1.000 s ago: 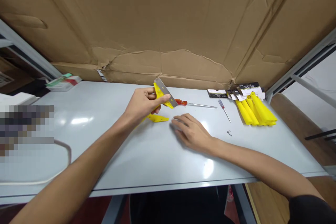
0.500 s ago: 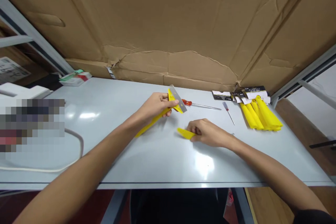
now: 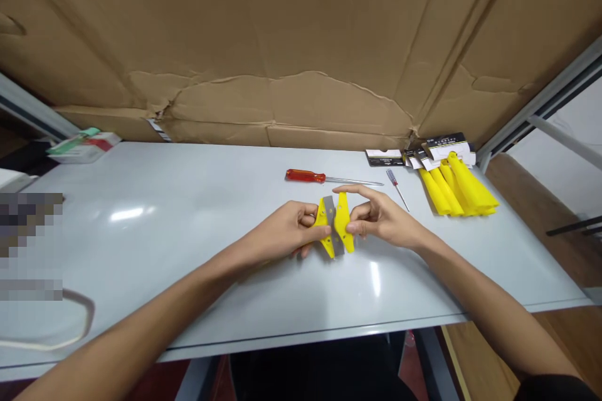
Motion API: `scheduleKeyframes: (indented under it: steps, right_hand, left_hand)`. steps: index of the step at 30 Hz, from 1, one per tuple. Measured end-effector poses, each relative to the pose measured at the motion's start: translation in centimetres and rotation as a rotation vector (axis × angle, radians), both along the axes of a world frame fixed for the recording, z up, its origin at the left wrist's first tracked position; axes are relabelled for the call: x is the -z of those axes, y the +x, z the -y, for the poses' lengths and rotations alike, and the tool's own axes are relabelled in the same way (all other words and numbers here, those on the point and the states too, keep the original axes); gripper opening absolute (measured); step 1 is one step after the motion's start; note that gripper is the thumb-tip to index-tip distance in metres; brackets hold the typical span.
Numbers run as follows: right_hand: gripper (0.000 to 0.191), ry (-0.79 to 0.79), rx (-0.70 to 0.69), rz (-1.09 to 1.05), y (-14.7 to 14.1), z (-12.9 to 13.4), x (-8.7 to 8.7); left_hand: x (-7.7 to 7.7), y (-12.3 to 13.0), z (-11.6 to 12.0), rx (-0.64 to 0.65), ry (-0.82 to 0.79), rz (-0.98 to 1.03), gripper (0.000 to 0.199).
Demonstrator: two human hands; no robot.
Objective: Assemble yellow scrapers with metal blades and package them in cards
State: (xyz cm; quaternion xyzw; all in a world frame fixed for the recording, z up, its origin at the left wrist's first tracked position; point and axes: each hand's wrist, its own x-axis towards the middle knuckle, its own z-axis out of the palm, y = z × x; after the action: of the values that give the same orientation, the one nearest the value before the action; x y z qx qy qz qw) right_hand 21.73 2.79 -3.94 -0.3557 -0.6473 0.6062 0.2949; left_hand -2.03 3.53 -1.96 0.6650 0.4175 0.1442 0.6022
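My left hand (image 3: pixel 301 229) is closed on a yellow scraper (image 3: pixel 325 243), thumb on its head, with a grey metal blade (image 3: pixel 329 205) lying along that head. My right hand (image 3: pixel 376 216) grips a loose yellow plastic plate (image 3: pixel 344 225) with holes in it, between thumb and fingers. The plate is upright beside the blade's right edge; whether the two touch I cannot tell. Most of the scraper's handle is hidden behind my left hand. Behind the hands lie a red-handled screwdriver (image 3: pixel 305 176) and a small screwdriver (image 3: pixel 392 178).
Several yellow scraper handles (image 3: pixel 470 191) with black-and-white cards (image 3: pixel 446 147) lie at the right of the grey table (image 3: pixel 188 200). A small box (image 3: pixel 84 147) stands at the back left. A white cable (image 3: pixel 87 319) curves at the left. Cardboard (image 3: pixel 263 31) rises behind the table.
My right hand has raised and turned the yellow plate and brought it beside the blade. My left hand has moved lower and nearer, turning the scraper head more upright. The view has shifted.
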Motion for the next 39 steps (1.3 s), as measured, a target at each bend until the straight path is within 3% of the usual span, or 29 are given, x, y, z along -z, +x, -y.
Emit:
scheduleKeyframes:
  steps: [4, 9, 16, 22, 28, 30, 34, 39]
  right_hand:
    - [0.063, 0.082, 0.082, 0.046, -0.5, 0.4, 0.2]
    - [0.069, 0.156, 0.054, 0.126, -0.8, 0.4, 0.2]
    - [0.072, 0.179, 0.116, 0.159, -1.5, 1.0, 0.8]
    - [0.07, 0.353, 0.072, 0.211, -1.2, 1.2, 0.8]
    - [0.071, 0.335, 0.19, 0.2, -1.3, 1.3, 1.1]
    - [0.064, 0.305, 0.222, 0.181, -1.4, 1.3, 1.3]
    - [0.03, 0.18, 0.203, 0.108, -1.4, 1.2, 1.7]
    - [0.023, 0.21, 0.246, 0.158, -1.5, 1.4, 1.7]
  left_hand:
    - [0.2, 0.0, 0.1, -0.001, 0.01, 0.015, 0.017]
    - [0.1, -0.1, 0.1, 0.042, 0.049, 0.037, 0.015]
    - [0.2, 0.0, 0.1, 0.034, 0.058, 0.002, 0.015]
    - [0.2, -0.2, -0.3, 0.091, 0.071, 0.012, 0.028]
    - [0.6, -0.1, -0.2, 0.036, 0.117, 0.042, 0.032]
    - [0.5, -0.1, -0.1, 0.008, 0.111, 0.024, 0.032]
    - [0.1, -0.3, -0.3, -0.006, 0.096, 0.01, 0.029]
    - [0.0, -0.5, -0.3, 0.008, 0.08, 0.024, 0.024]
